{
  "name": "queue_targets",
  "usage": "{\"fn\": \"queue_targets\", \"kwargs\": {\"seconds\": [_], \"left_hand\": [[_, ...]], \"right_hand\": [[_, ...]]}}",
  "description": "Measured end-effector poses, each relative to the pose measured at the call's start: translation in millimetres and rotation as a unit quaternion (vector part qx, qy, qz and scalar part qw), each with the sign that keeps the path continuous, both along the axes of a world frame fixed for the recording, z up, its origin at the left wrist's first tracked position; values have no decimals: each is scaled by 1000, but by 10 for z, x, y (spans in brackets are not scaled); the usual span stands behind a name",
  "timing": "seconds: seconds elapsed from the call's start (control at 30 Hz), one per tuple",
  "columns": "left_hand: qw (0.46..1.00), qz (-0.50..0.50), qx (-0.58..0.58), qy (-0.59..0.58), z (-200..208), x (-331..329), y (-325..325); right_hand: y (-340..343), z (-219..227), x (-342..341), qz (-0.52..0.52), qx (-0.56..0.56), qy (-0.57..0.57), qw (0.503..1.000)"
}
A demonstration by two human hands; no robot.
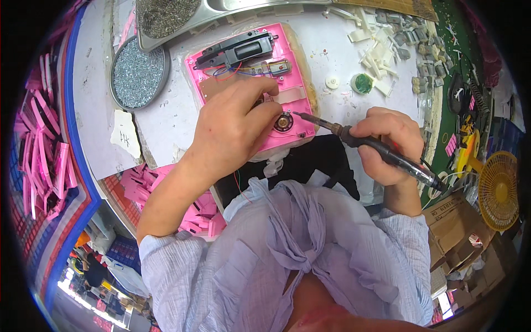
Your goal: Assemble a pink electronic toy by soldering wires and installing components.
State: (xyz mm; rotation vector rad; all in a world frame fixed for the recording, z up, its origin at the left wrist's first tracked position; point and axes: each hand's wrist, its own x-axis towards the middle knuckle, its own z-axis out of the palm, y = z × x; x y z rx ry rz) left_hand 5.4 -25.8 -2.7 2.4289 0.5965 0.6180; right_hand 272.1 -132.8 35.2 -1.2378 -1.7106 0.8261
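In front of me lies an open pink plastic casing [285, 43] on a padded support. My left hand [232, 119] rests over its left part, thumb and fingertips drawn together beside a small round speaker [283, 122]. What they pinch, if anything, is hidden. My right hand [390, 138] grips a soldering iron [412, 165] by its dark handle. The iron's tip points left, close to the speaker's upper right edge; contact cannot be made out. Farther up in the casing sit a black plastic mechanism [246, 51], a small motor unit [279, 67] and thin red and blue wires.
A round dish of screws [139, 72] stands at the left, a metal tray [171, 14] behind it. White plastic parts [379, 61] and a green-filled round container [362, 83] lie at the right. Pink pieces [144, 185] fill space below the left arm. A yellow fan [499, 191] stands far right.
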Motion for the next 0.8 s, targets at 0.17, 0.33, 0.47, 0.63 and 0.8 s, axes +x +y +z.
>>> {"fn": "queue_targets", "kwargs": {"seconds": [0.17,0.33,0.47,0.63,0.8], "left_hand": [[999,0,38,-18,-2,38,16],[1000,-2,26,-17,-21,45,14],[999,-4,30,-12,-30,59,14],[999,-3,39,-3,-8,61,5],[999,-5,43,2,-22,61,14]], "right_hand": [[3,-20,-9,3,-1,1,1000],[-9,-15,-2,-2,-11,5,1000],[-11,-29,-5,-2,-12,8,1000],[8,-42,-27,8,-20,6,1000],[19,-86,-39,7,-13,-1,1000]]}}
